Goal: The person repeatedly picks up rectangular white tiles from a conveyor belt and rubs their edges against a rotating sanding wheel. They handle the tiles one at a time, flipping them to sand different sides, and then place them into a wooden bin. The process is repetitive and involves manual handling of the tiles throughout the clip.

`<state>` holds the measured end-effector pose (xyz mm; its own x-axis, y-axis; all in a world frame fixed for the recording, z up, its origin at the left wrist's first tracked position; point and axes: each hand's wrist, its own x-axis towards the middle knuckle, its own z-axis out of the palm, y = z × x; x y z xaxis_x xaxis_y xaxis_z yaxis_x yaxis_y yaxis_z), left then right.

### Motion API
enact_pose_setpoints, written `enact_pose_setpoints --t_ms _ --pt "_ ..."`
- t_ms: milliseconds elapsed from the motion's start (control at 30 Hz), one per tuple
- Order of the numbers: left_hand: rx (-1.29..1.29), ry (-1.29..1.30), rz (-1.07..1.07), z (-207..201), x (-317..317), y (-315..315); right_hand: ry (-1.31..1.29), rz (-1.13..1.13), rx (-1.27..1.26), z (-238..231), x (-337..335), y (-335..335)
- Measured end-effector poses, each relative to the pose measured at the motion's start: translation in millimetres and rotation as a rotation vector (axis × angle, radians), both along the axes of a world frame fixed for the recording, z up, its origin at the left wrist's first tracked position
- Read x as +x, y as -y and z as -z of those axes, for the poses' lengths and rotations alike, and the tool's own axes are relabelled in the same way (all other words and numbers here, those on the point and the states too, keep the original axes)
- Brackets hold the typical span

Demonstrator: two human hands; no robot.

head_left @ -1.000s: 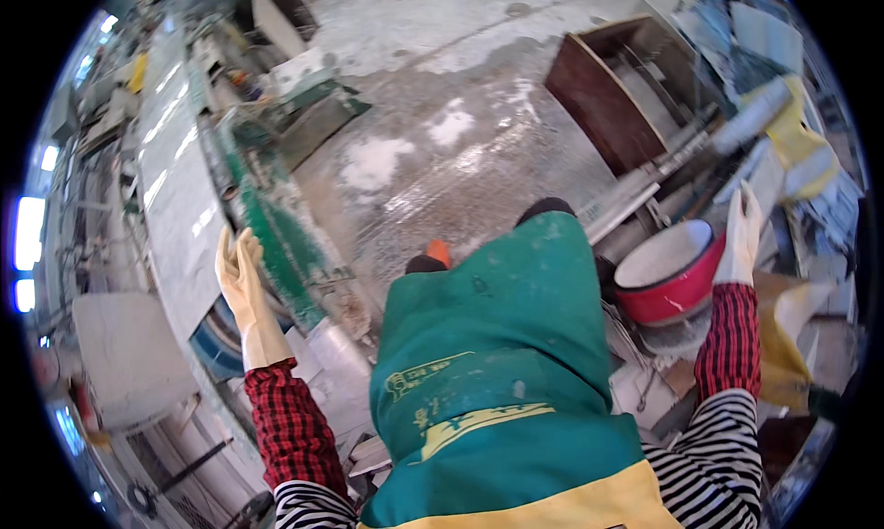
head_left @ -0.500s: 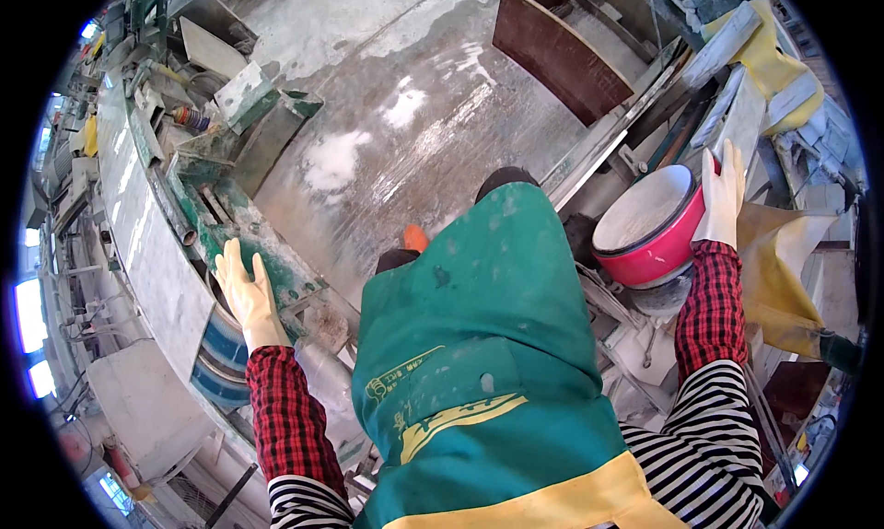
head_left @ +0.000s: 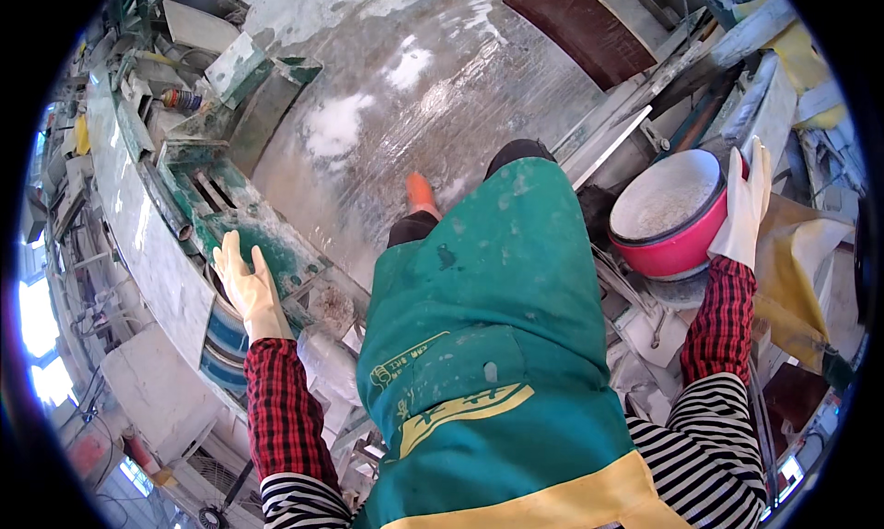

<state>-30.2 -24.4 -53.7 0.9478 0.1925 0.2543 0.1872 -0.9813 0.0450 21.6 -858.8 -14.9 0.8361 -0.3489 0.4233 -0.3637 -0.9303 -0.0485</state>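
Both my hands wear cream rubber gloves. My left hand (head_left: 248, 288) is open, fingers stretched, close over a green machine frame (head_left: 239, 230) and beside a blue round-sided part (head_left: 226, 329); whether it touches either, I cannot tell. On the right side, my right hand (head_left: 744, 205) is also open, its fingers extended upward along the right side of a red round basin (head_left: 670, 253) with a dark rim. The palm seems to be at the basin's outer wall, but contact is partly hidden. A pale, whitish layer (head_left: 665, 197) shows inside the basin.
A long grey sheet (head_left: 138, 218) curves along the left. Ahead lies a wet concrete floor (head_left: 368, 151) with white patches, and a brown curved panel (head_left: 585, 27) stands farther off. Yellow cloth (head_left: 794, 280) hangs beside my right forearm. My green apron (head_left: 488, 308) fills the middle.
The whole view has shifted slightly, and more of an orange boot shows on the floor. Both hands stay open beside the same things.
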Motion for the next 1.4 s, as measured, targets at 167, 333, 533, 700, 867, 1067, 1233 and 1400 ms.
enact_pose_setpoints --t_ms 167,333,533,700,867,1067,1233,1400 --pt "-0.059 -0.009 -0.020 -7.0 3.0 11.6 -0.012 0.039 0.188 -12.9 -4.1 -27.9" --pt "-0.171 -0.043 -0.062 -13.0 6.9 20.2 0.058 0.053 0.339 -27.2 -1.5 -62.0" --pt "-0.026 -0.174 -0.086 -17.1 9.6 18.8 0.022 0.003 0.268 -23.8 -4.4 -54.9" --pt "0.056 -0.249 -0.082 -24.7 18.1 27.7 -0.021 -0.013 0.174 -27.1 -4.0 -57.2" --pt "0.070 -0.267 -0.052 -25.0 18.8 25.1 -0.035 0.012 0.139 -29.4 -4.5 -64.7" --pt "0.087 -0.281 -0.064 -25.4 14.7 25.4 -0.016 0.047 0.175 -25.9 -14.0 -69.3" --pt "-0.018 -0.226 -0.075 -27.3 9.2 25.4 0.016 0.015 0.164 -27.0 -18.8 -72.2" --pt "-0.245 -0.056 -0.026 -4.3 -0.5 8.0 -0.003 0.079 0.154 -28.0 -27.7 -76.9"
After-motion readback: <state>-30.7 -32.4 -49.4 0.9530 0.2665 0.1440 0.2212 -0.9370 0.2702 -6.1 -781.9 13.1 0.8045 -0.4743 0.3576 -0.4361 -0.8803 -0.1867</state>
